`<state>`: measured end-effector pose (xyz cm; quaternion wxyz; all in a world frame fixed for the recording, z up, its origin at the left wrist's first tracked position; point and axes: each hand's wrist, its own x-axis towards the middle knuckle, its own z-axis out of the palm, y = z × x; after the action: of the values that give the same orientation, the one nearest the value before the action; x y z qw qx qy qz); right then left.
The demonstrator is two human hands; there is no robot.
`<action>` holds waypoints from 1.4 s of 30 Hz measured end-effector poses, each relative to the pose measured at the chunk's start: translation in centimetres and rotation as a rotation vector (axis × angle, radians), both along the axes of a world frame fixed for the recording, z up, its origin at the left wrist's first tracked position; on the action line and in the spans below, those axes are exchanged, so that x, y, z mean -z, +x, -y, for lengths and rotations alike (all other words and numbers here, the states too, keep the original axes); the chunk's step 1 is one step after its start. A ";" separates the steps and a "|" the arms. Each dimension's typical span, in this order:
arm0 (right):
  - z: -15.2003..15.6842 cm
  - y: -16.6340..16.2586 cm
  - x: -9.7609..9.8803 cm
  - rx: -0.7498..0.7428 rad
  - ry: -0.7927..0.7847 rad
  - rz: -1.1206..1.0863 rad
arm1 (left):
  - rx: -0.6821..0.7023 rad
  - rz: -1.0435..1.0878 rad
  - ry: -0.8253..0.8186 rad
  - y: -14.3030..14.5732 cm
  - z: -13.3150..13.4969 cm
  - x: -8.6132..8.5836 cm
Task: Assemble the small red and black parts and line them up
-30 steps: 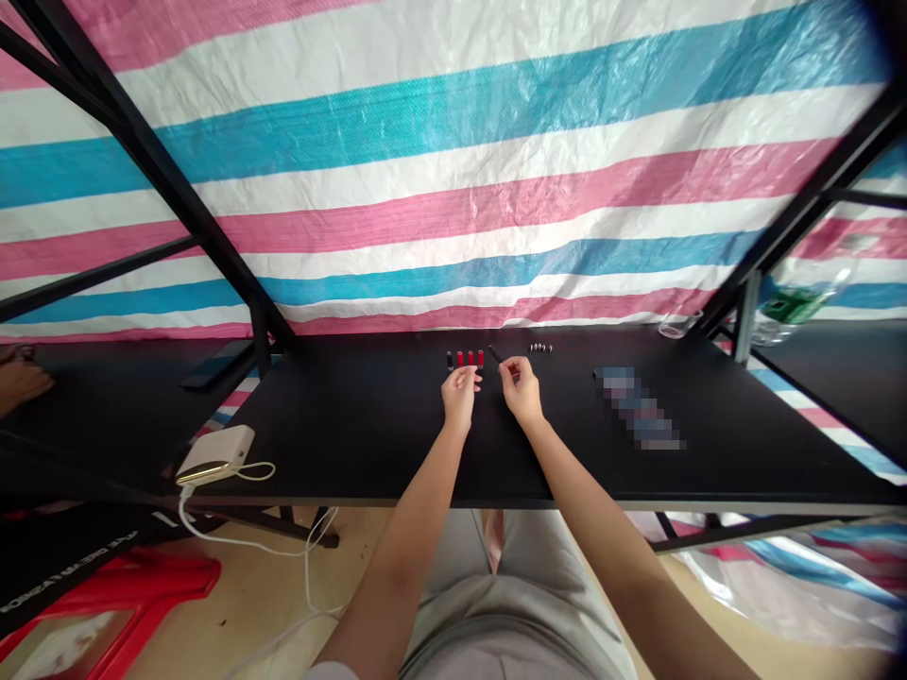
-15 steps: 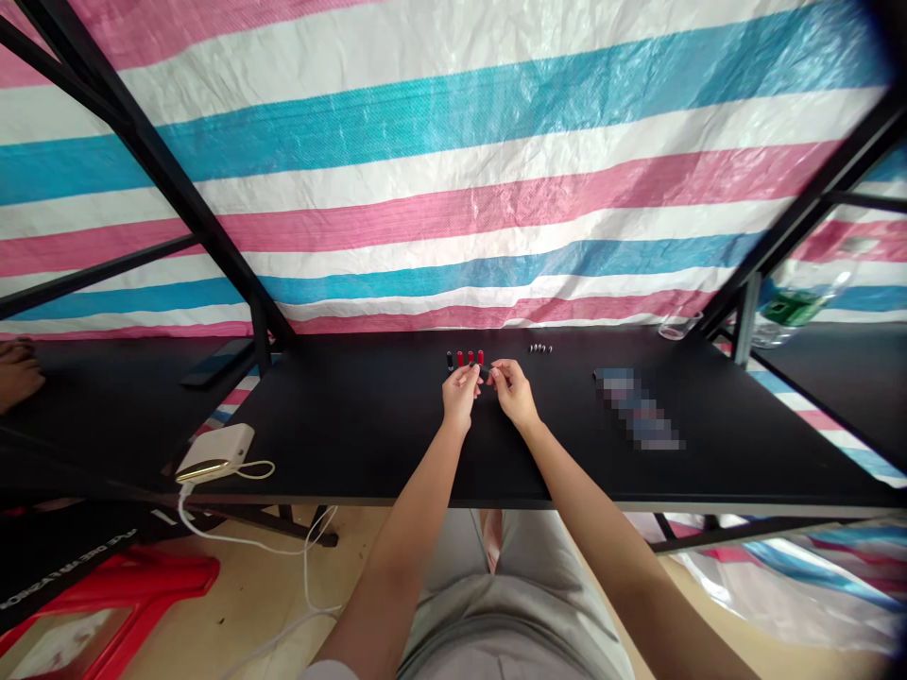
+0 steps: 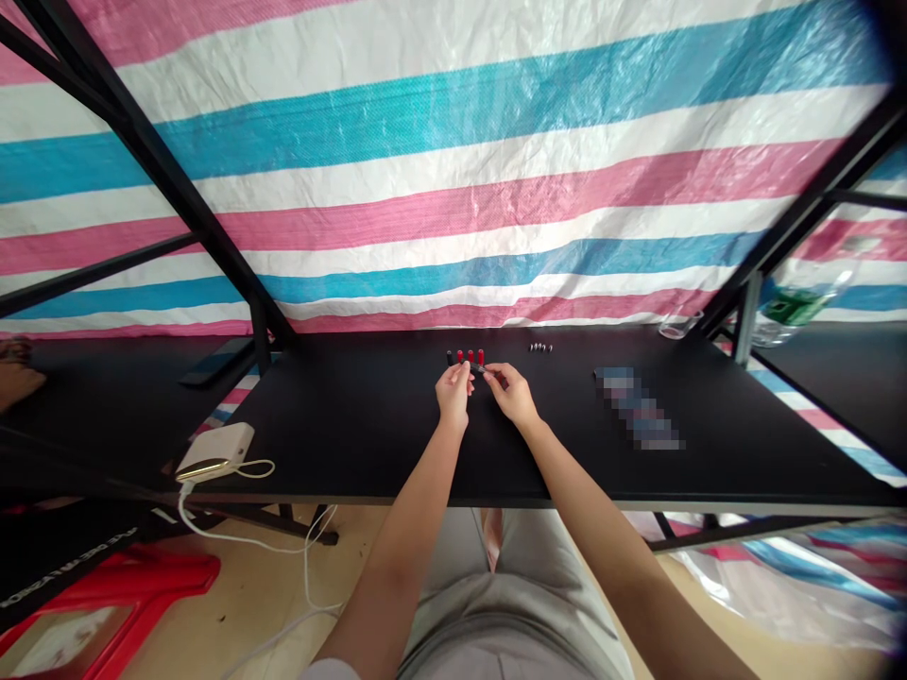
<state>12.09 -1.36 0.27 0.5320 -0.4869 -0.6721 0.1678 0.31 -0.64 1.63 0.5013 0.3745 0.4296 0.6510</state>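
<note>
Over the middle of the black table, my left hand and my right hand pinch a small dark piece with a shiny metallic part between their fingertips. The piece is too small to name, and the fingers hide much of it. Just beyond the fingers stands a short row of small cylinders: a black cylinder at the left and several red cylinders beside it. Farther right lies a row of several small shiny metal parts.
A blurred-out flat object lies on the table to the right. A white power bank with cables sits at the left front corner. A clear cup is at the back right. A co-worker's hand shows far left.
Both hands have shifted slightly left. The metallic part of the held piece now shows between the fingertips, where it looked dark before. The rows on the table have not moved.
</note>
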 end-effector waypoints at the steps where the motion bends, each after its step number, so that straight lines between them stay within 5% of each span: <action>1: 0.0 0.1 0.0 0.005 0.003 0.026 | -0.005 -0.007 -0.006 0.0 0.0 0.0; 10: -0.2 0.5 0.4 0.086 -0.068 0.330 | -0.068 -0.138 0.001 0.3 -0.1 0.5; 15: -0.4 0.6 0.7 0.177 -0.099 0.256 | -0.163 -0.214 0.038 0.0 -0.3 1.1; 23: -0.5 0.5 0.6 0.042 -0.050 0.109 | -0.024 -0.500 0.174 0.3 -0.3 2.2; 42: -0.9 0.9 -0.3 0.096 -0.110 0.530 | 0.047 -0.644 0.270 0.1 -0.4 2.2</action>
<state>12.95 -0.50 0.56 0.3179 -0.5733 -0.7539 0.0454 0.42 -0.27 -0.58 0.3009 0.6334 0.4670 0.5387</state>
